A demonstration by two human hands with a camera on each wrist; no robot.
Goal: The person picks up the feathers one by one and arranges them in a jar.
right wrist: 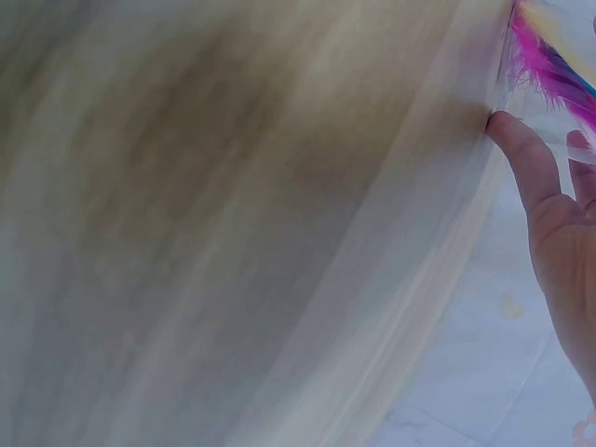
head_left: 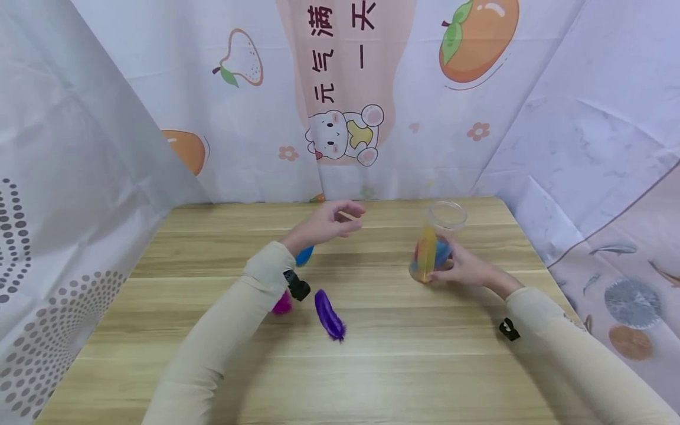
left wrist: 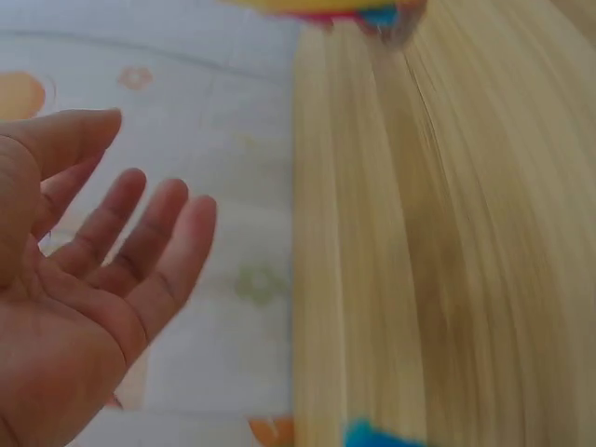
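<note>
My right hand [head_left: 464,268] holds a clear jar [head_left: 448,226] low on its side, at the right of the table in the head view. Inside it stand a yellow feather [head_left: 426,254] and a blue feather [head_left: 442,252]; the right wrist view also shows a magenta feather [right wrist: 540,70] there. My left hand [head_left: 326,223] hovers over the back of the table with nothing in it, fingers relaxed and thumb apart in the left wrist view. Below its wrist lies another blue feather [head_left: 304,255], partly hidden by the arm.
A purple feather [head_left: 329,316] lies mid-table. Beside the left forearm a second magenta feather [head_left: 283,303] shows, half covered by the sleeve. Printed curtains [head_left: 239,147] hang behind the wooden table [head_left: 393,366] and on both sides.
</note>
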